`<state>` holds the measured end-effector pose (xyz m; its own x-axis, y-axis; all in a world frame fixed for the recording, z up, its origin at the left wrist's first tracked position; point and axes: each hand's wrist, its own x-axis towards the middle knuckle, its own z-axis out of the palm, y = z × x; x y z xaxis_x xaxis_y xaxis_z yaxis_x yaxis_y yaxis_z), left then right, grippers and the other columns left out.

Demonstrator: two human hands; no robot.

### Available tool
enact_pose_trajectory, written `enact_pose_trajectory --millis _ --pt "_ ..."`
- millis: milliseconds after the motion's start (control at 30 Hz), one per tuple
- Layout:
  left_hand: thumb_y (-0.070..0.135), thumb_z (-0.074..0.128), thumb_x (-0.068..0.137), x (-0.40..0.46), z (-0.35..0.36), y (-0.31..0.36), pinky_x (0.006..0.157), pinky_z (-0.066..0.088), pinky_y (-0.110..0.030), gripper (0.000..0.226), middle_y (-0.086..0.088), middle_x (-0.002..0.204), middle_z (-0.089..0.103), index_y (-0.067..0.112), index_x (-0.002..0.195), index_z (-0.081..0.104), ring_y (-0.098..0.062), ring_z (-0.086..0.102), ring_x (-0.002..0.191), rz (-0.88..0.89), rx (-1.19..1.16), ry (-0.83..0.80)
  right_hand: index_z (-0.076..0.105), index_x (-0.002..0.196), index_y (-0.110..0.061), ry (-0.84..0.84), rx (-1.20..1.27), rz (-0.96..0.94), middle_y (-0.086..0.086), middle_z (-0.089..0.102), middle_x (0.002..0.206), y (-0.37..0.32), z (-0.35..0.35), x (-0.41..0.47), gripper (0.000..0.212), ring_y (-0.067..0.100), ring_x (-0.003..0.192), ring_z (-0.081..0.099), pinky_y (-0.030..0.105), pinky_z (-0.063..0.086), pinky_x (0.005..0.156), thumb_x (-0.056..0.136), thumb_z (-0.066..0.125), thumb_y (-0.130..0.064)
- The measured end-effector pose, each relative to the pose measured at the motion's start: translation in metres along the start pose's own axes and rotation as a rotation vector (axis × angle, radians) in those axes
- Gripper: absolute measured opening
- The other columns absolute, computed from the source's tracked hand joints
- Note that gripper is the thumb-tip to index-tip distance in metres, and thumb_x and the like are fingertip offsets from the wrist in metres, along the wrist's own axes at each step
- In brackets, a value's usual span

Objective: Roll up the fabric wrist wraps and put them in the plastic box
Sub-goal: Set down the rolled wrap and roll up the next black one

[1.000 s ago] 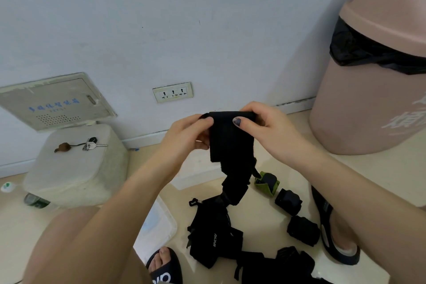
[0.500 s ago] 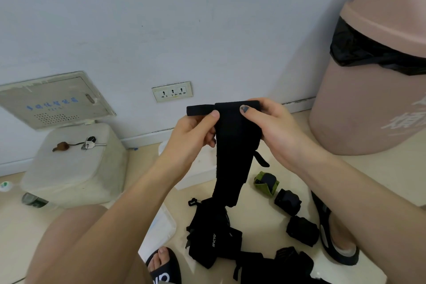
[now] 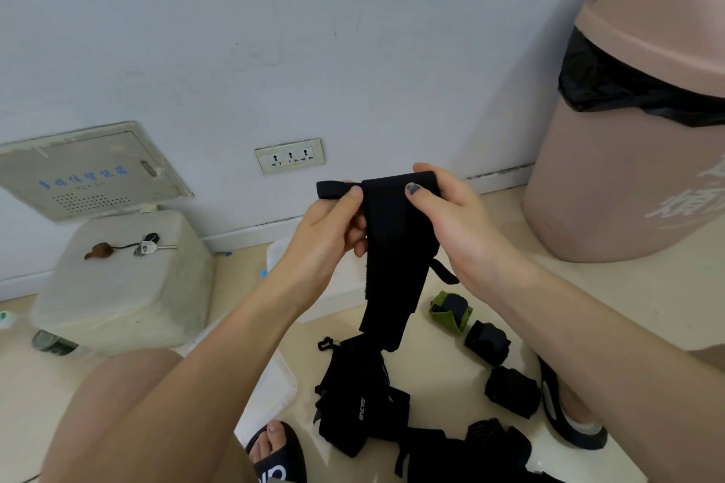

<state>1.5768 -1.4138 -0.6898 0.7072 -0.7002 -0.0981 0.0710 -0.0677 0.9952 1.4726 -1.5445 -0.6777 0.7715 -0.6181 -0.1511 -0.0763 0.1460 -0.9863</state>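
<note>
Above the floor (image 3: 451,376), both hands pinch the top edge of a hanging black wrist wrap (image 3: 392,255): left hand (image 3: 325,231) on its thumb loop, right hand (image 3: 451,216) on the corner. Judging from this, tucking the loop inward and rolling tightly downward would work best. "ACYO" shows on a loose wrap (image 3: 361,396); the plastic box (image 3: 337,286) sits behind.

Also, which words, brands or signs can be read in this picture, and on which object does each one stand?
"ACYO", perhaps part of a longer brand: black wrap on the floor.
Blue characters: wall panel, too blurred to read.
White characters: pink bin, cut off, unreadable.
White letters: black slipper, cut off, unreadable.
</note>
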Motion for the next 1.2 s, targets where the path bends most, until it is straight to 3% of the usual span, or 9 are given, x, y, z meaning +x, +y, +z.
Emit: enact_pose_trajectory --millis 100,233,333,467,600,700,833,1000,1200 --pt "0.027 0.04 0.112 0.0 0.001 -0.002 0.057 0.036 -0.026 0.039 -0.005 0.07 0.035 0.011 0.078 0.047 -0.014 0.035 0.054 -0.003 0.006 -0.017 0.049 0.146 -0.024 0.01 -0.032 0.006 -0.005 0.063 0.131 0.004 0.002 -0.001 0.04 0.009 0.119 0.061 0.029 0.051 0.101 0.107 0.053 -0.021" --pt "0.03 0.042 0.111 -0.002 0.0 -0.003 0.059 0.036 -0.029 0.039 -0.008 0.07 0.033 0.014 0.077 0.05 -0.015 0.035 0.055 0.008 0.026 -0.028 0.056 0.132 -0.027 0.018 -0.021 0.007 -0.005 0.067 0.118 0.005 0.001 -0.003 0.027 0.01 0.11 0.065 0.029 0.054 0.096 0.106 0.054 -0.018" --pt "0.024 0.044 0.11 -0.005 0.001 -0.001 0.062 0.04 -0.032 0.033 0.0 0.066 0.043 0.022 0.086 0.066 -0.014 0.039 0.057 0.059 0.063 0.029 0.06 0.126 -0.027 0.031 0.002 0.007 -0.004 0.069 0.115 0.004 0.0 -0.004 0.023 0.011 0.108 0.066 0.027 0.055 0.09 0.105 0.056 -0.017" --pt "0.002 0.05 0.101 -0.008 0.002 0.002 0.069 0.05 -0.031 0.023 0.0 0.072 0.062 0.012 0.111 0.068 -0.018 0.052 0.063 0.128 0.056 0.124 0.065 0.118 -0.024 0.084 0.006 0.014 -0.001 0.071 0.113 0.004 -0.001 -0.003 0.018 0.016 0.108 0.067 0.033 0.056 0.093 0.103 0.058 -0.016" --pt "-0.012 0.041 0.092 -0.008 0.0 0.007 0.07 0.051 -0.027 0.038 -0.002 0.085 0.071 0.01 0.102 0.071 -0.018 0.058 0.071 0.123 -0.065 0.086 0.067 0.118 -0.021 0.087 0.063 0.039 0.0 0.071 0.112 -0.002 -0.005 -0.001 0.018 0.015 0.105 0.068 0.024 0.056 0.08 0.103 0.058 -0.015" --pt "0.001 0.046 0.102 -0.007 -0.001 0.008 0.068 0.048 -0.027 0.026 -0.003 0.086 0.068 0.01 0.098 0.07 -0.017 0.054 0.069 0.095 -0.126 0.04 0.067 0.119 -0.02 0.064 0.108 0.054 0.0 0.071 0.111 -0.005 -0.006 -0.001 0.019 0.013 0.1 0.069 0.016 0.056 0.068 0.103 0.058 -0.014" --pt "0.01 0.053 0.105 -0.007 0.001 0.006 0.064 0.044 -0.027 0.025 -0.001 0.077 0.06 0.016 0.082 0.061 -0.015 0.051 0.066 0.095 -0.151 0.025 0.066 0.12 -0.019 0.038 0.135 0.059 0.001 0.072 0.11 -0.004 -0.002 -0.003 0.02 0.012 0.098 0.07 0.016 0.056 0.065 0.103 0.058 -0.012" --pt "0.017 0.055 0.105 -0.004 0.002 0.004 0.063 0.046 -0.027 0.018 0.003 0.068 0.057 0.01 0.089 0.06 -0.016 0.051 0.065 0.124 -0.067 0.064 0.066 0.119 -0.02 0.049 0.105 0.034 0.0 0.072 0.11 -0.002 0.0 -0.003 0.019 0.012 0.099 0.069 0.017 0.055 0.069 0.103 0.059 -0.012" --pt "0.016 0.059 0.104 -0.003 0.0 0.001 0.063 0.047 -0.031 0.014 0.001 0.069 0.057 0.006 0.093 0.059 -0.014 0.051 0.062 0.166 0.105 0.078 0.064 0.12 -0.021 0.014 0.04 -0.01 0.002 0.071 0.114 0.001 0.005 -0.007 0.02 0.017 0.107 0.069 0.037 0.058 0.097 0.103 0.057 -0.013"
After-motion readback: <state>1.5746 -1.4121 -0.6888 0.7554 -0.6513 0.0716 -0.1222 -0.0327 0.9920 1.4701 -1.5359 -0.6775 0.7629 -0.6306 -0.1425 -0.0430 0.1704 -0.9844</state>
